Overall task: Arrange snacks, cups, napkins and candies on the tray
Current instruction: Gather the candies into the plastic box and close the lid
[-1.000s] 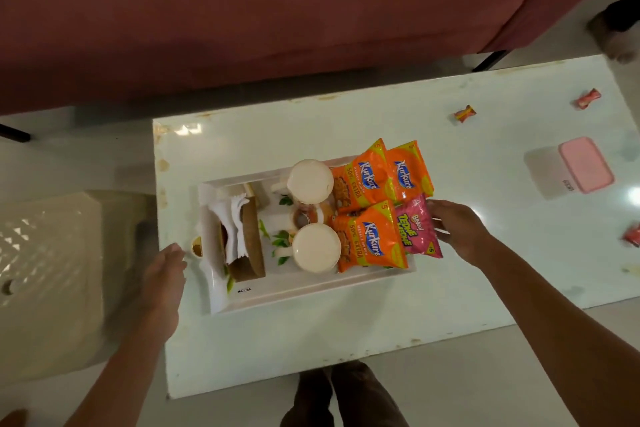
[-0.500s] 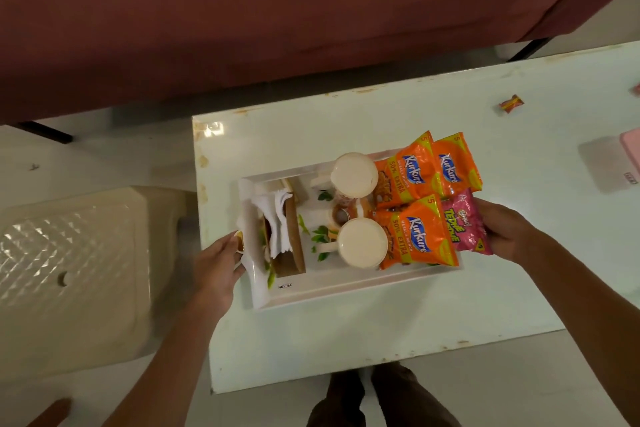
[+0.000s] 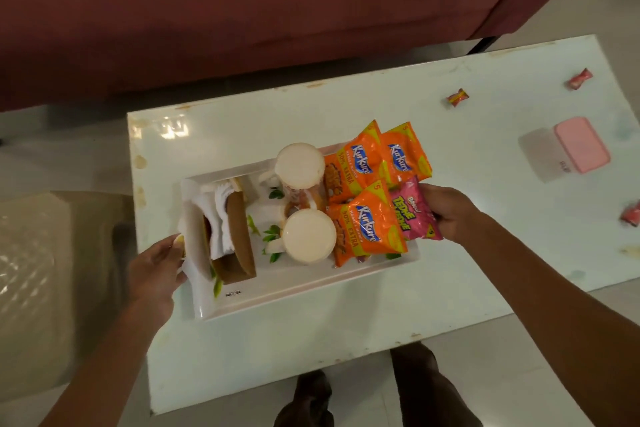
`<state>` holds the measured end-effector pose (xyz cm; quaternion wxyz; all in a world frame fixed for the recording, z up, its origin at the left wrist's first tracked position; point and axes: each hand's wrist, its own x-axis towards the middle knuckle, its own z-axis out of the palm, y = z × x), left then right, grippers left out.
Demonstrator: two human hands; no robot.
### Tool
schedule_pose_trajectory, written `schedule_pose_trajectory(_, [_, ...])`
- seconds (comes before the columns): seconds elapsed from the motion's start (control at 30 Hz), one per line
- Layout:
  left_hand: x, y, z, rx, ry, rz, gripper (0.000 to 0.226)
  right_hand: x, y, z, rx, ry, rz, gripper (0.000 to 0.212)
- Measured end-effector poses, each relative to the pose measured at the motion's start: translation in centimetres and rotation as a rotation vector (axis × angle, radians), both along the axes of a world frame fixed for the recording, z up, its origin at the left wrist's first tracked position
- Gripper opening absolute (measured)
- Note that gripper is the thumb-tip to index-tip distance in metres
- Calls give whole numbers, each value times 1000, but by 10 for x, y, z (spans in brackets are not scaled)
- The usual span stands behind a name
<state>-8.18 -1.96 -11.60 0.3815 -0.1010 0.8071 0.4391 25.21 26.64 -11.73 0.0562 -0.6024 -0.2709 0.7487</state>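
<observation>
Left hand (image 3: pixel 156 267) now grips the laden white tray (image 3: pixel 294 291).

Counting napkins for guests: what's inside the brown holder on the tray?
White napkins sit bunched between the brown holder walls; their number and anything beneath them is covered.

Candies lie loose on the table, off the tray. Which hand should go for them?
Right, I'd say. The candies lie on the table's right part, beyond the right hand, which grips the pink packet at the tray's right end. The left hand holds the opposite end, farther away.
</observation>
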Motion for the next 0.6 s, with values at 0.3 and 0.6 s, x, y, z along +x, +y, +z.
schedule_pose_trajectory(0.3, [42,30,19,29,48,31,32,37,35,10,21,-29,-2,31])
schedule_pose_trajectory(0.6, [99,76,27,98,17,54,27,95,73,19,20,-71,-27,39])
